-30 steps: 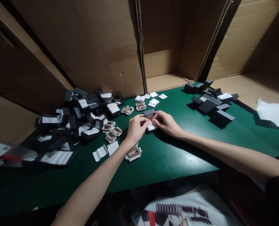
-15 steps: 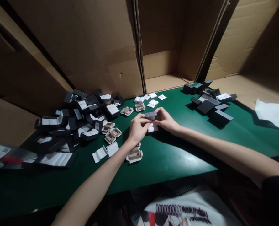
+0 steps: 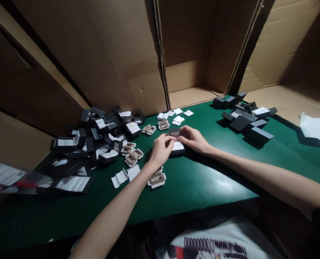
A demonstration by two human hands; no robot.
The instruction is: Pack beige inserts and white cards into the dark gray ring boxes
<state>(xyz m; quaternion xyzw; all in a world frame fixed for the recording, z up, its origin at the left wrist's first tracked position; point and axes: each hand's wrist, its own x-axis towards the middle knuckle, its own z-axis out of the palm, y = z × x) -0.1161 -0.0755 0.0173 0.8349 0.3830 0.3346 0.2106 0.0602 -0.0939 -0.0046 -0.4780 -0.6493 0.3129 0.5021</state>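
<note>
A small black box (image 3: 177, 152) with its lid raised and white paper inside sits on the green table in front of me. My left hand (image 3: 161, 148) is closed at its left side, fingertips pressed near the hinge and the paper. On the other side my right hand (image 3: 192, 139) grips the raised lid between thumb and fingers. Just left of my left wrist lie folded cardboard inserts (image 3: 157, 178), brown inside with white edges. White creased paper slips (image 3: 119, 178) rest farther left.
Many open black boxes (image 3: 100, 154) are heaped on the left. Another cluster of black boxes (image 3: 239, 122) stands at the right. Large cardboard cartons (image 3: 117, 54) wall the back. A clear plastic bag (image 3: 17, 178) with a label lies at the left, a white sheet (image 3: 316, 129) at the right.
The box lid has tilted back, so its inside now faces me and more white paper shows. Both hands stay on the box. The whole view has shifted slightly.
</note>
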